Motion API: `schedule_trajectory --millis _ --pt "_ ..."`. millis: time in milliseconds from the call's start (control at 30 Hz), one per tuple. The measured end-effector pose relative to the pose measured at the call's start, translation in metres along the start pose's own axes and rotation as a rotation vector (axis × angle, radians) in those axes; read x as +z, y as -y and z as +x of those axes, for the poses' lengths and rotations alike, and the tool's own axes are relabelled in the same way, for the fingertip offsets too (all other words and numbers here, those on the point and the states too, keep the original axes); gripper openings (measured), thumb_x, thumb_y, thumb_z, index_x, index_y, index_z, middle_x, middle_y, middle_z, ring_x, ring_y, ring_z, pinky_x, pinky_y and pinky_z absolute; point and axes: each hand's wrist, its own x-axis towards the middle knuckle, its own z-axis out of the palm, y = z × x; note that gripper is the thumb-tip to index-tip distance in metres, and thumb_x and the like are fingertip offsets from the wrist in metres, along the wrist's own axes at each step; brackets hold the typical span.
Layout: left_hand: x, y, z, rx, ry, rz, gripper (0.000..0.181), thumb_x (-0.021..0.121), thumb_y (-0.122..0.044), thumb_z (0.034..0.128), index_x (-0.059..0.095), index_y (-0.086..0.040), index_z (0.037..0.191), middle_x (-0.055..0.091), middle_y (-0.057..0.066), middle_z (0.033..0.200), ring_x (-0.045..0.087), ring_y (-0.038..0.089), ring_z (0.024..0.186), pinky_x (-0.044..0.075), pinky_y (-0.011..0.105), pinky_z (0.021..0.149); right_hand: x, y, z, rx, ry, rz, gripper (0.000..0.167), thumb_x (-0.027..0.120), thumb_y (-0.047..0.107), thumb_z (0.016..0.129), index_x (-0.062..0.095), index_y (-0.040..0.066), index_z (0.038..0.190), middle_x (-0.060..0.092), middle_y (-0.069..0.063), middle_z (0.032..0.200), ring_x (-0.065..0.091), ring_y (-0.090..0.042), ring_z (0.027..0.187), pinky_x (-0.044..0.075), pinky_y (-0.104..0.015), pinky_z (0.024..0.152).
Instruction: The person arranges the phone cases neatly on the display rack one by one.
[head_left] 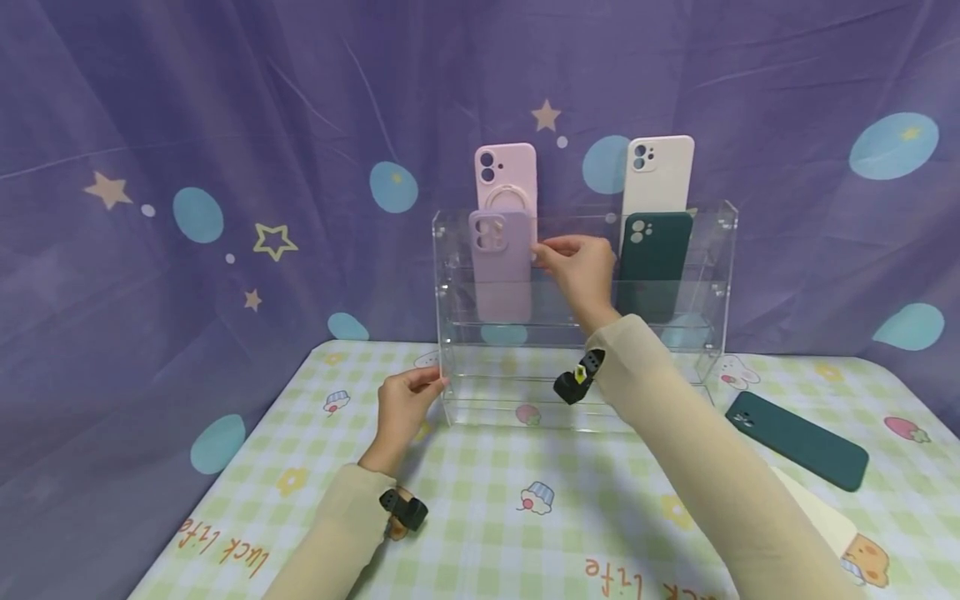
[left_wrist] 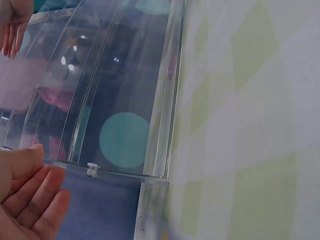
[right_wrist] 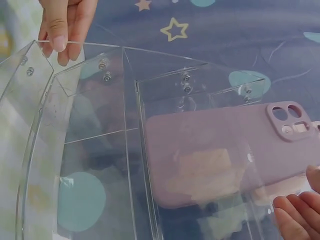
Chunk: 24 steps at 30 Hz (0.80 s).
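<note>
A clear tiered display rack (head_left: 487, 358) stands on the table, with its side wall (left_wrist: 117, 172) showing in the left wrist view. My left hand (head_left: 405, 404) pinches the rack's left side edge between thumb and fingers. High on the rack, a mauve phone case (head_left: 504, 271) leans upright, its camera cutout at the top. Thumb and fingers of my right hand (head_left: 581, 271) pinch that case's right edge; the exact contact is partly hidden. Behind it rises a pink phone case (head_left: 516, 171) with a ring. To the right, a dark green phone case (head_left: 654, 258) stands before a white phone case (head_left: 667, 175).
Another dark green phone case (head_left: 798, 440) lies flat on the checked tablecloth (head_left: 480, 542) right of the rack. A cream phone case (head_left: 817, 512) with a bear-shaped end is partly covered by my right sleeve. A purple curtain (head_left: 300, 100) hangs behind.
</note>
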Motion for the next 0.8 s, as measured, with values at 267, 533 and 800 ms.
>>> schedule_trajectory --millis 267,533,800 --pt "-0.001 0.002 -0.002 -0.011 -0.005 0.023 0.018 0.075 -0.011 0.0802 0.074 -0.001 0.095 0.072 0.013 0.089 0.065 0.013 0.073 0.049 0.016 0.063 -0.03 -0.006 -0.029 -0.115 0.069 -0.08 0.032 0.074 0.032 0.082 0.074 0.006 0.1 0.073 -0.009 0.095 0.068 -0.016 0.084 0.051 -0.025 0.069" --pt "0.002 0.004 -0.001 -0.007 -0.007 0.003 0.019 0.076 -0.01 0.0793 0.073 0.001 0.094 0.072 0.014 0.089 0.065 0.013 0.073 0.049 0.016 0.063 -0.081 -0.033 -0.066 -0.122 0.252 -0.213 0.039 0.07 0.043 0.083 0.072 0.012 0.107 0.072 -0.004 0.102 0.068 -0.011 0.087 0.053 -0.026 0.071" --pt "0.001 0.003 0.001 0.007 -0.009 0.017 0.018 0.075 -0.01 0.0796 0.073 0.001 0.094 0.072 0.014 0.089 0.064 0.01 0.071 0.049 0.016 0.062 -0.141 -0.077 -0.097 -0.088 0.314 -0.316 0.038 0.066 0.038 0.087 0.069 0.009 0.112 0.069 -0.009 0.109 0.064 0.003 0.085 0.052 -0.018 0.072"
